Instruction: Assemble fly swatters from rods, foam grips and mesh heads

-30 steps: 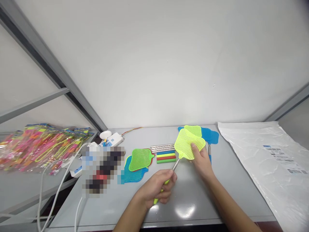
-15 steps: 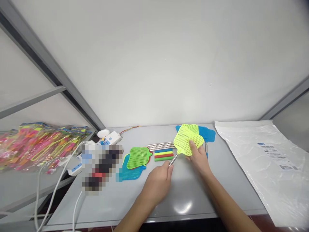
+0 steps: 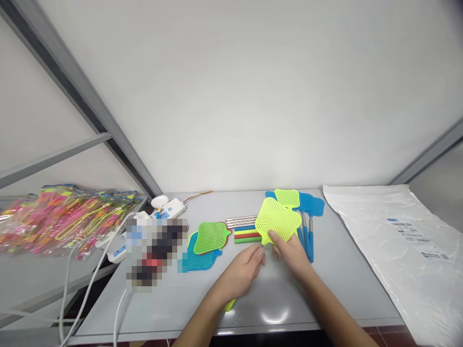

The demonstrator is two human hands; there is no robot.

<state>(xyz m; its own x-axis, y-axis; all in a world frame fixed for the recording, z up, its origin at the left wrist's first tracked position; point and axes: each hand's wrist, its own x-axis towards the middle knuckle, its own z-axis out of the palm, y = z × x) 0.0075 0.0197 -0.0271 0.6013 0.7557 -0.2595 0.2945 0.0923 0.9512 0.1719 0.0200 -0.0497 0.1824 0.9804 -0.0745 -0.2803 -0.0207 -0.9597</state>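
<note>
A yellow-green fly swatter (image 3: 277,219) is held up over the table, its perforated head tilted. My left hand (image 3: 240,272) is closed round its metal rod just below the head, and the end of the yellow-green handle (image 3: 230,305) shows under that hand. With the thumb on the neck of the head, my right hand (image 3: 291,253) pinches the base from the right. Behind the hands lie several metal rods (image 3: 240,221) and coloured handle tubes (image 3: 248,238), partly covered by the swatter.
Loose green (image 3: 211,237) and blue swatter heads (image 3: 198,259) overlap at left. Assembled blue swatters (image 3: 316,206) and a yellow-green one (image 3: 287,198) lie behind at right. A white mailing bag (image 3: 369,231) covers the right side. Power strips (image 3: 170,210), cables and bagged goods (image 3: 68,217) are left.
My right hand has slid from the head's edge down to its neck. My left hand has shifted up close to the head, and the swatter has moved slightly left and down.
</note>
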